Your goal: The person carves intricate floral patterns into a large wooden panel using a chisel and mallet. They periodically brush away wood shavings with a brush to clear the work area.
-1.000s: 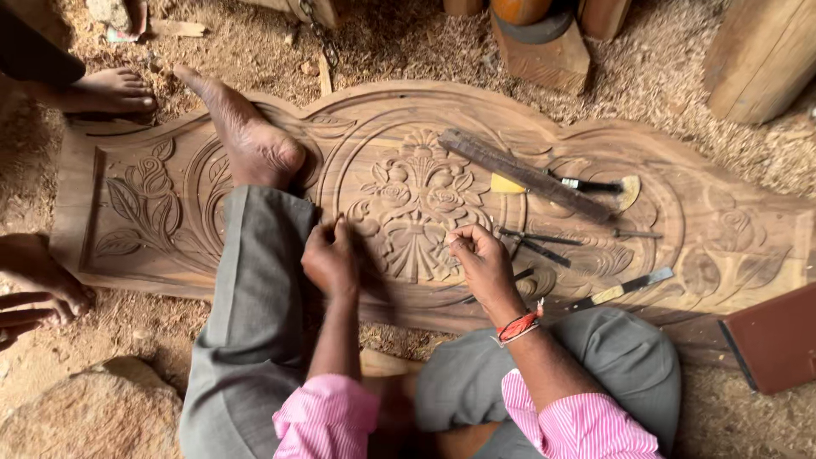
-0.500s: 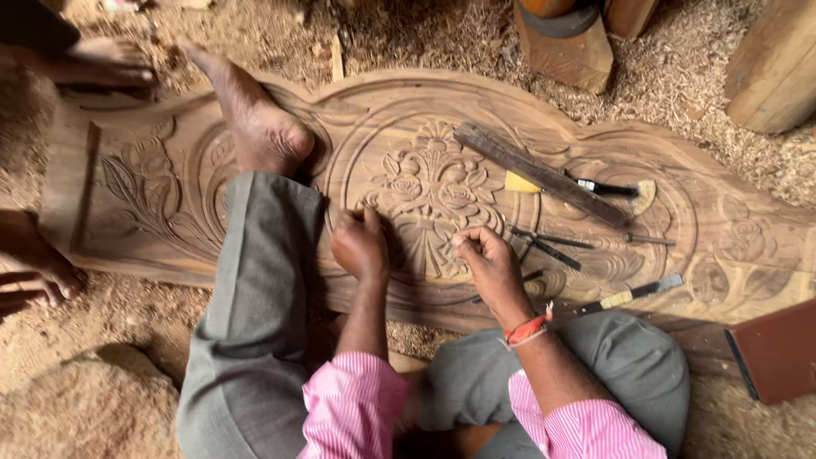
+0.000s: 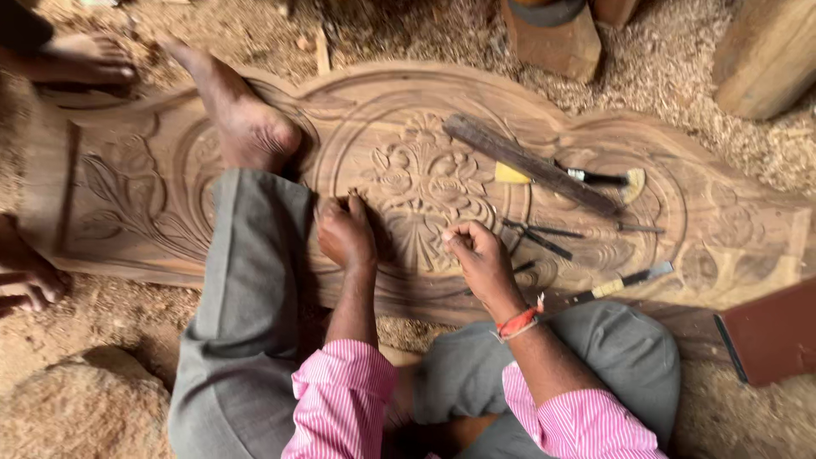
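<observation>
While both hands rest on the carved wooden panel [image 3: 127, 195], the left hand [image 3: 344, 231] is curled narrow, fingertips pressed to the carving just left of the floral medallion [image 3: 425, 191]; whether it grips a tool I cannot tell. The right hand [image 3: 478, 255] is closed in a loose fist at the medallion's lower right edge. One long wooden mallet stick [image 3: 527, 163] lies on the panel, with three chisels beside it and one yellow-handled chisel [image 3: 625, 280] nearer the knee.
</observation>
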